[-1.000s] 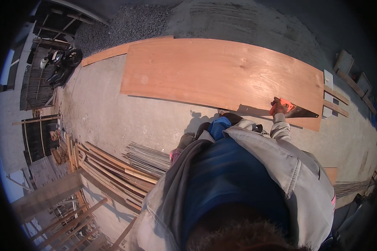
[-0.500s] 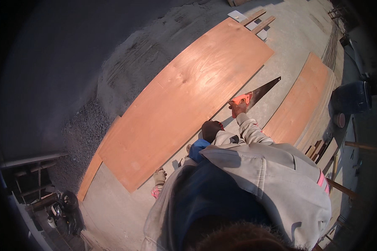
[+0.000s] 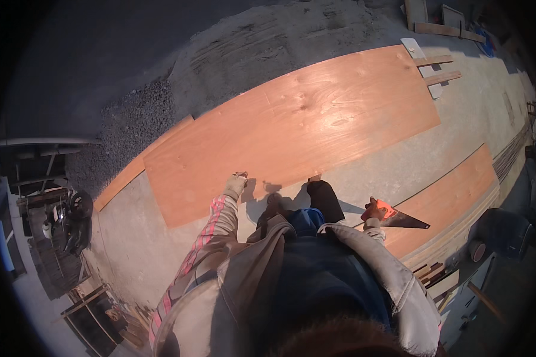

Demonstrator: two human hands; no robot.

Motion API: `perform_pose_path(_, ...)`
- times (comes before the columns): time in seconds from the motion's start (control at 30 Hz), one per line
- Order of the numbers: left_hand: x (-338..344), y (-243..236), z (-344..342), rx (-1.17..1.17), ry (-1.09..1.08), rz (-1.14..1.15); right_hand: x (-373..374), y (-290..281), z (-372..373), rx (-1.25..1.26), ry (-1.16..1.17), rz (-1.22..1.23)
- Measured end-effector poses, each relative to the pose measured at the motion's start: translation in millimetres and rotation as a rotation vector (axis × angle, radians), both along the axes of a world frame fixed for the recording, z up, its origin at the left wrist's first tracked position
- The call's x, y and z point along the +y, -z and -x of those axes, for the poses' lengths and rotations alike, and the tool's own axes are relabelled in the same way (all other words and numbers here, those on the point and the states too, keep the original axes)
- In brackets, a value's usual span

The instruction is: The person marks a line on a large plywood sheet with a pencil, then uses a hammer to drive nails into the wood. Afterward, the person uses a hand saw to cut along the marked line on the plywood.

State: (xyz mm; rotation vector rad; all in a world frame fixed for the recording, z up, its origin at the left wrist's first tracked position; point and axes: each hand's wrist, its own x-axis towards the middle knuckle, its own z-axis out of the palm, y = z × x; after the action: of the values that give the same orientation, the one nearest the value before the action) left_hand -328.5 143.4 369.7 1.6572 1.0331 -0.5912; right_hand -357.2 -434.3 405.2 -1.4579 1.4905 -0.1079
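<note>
My right hand (image 3: 372,210) is closed round the orange handle of a handsaw (image 3: 406,221). The dark blade points right, over a lower stack of sheets. My left hand (image 3: 236,184), in a pale glove with the fingertips showing, hovers at or over the near edge of a large plywood sheet (image 3: 268,131). Its fingers are curled together; whether a small thing is in them is too small to tell. The big sheet lies in front of me, running from left to far right. My feet and legs are at its near edge.
Stacked plywood (image 3: 458,184) lies to the right, with a dark blue barrel (image 3: 503,232) beyond it. Wood strips (image 3: 442,78) on a white piece stick out past the sheet's far right end. Gravel (image 3: 131,122) borders it at left, with a wheeled machine (image 3: 74,217) nearer.
The view has turned, so the sheet lies more crosswise. The saw has swung from pointing up and right to pointing right. My left hand has come forward to the sheet's near edge.
</note>
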Motion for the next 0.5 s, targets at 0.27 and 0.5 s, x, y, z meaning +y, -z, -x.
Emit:
perform_pose_path(0.27,-5,153,123,0.051,-0.167,-0.039,-24,174,-35,0.627,-0.517,0.026)
perform_pose_path(0.5,-21,298,115,0.379,-0.67,0.085,-158,426,-109,1.035,-1.089,0.45)
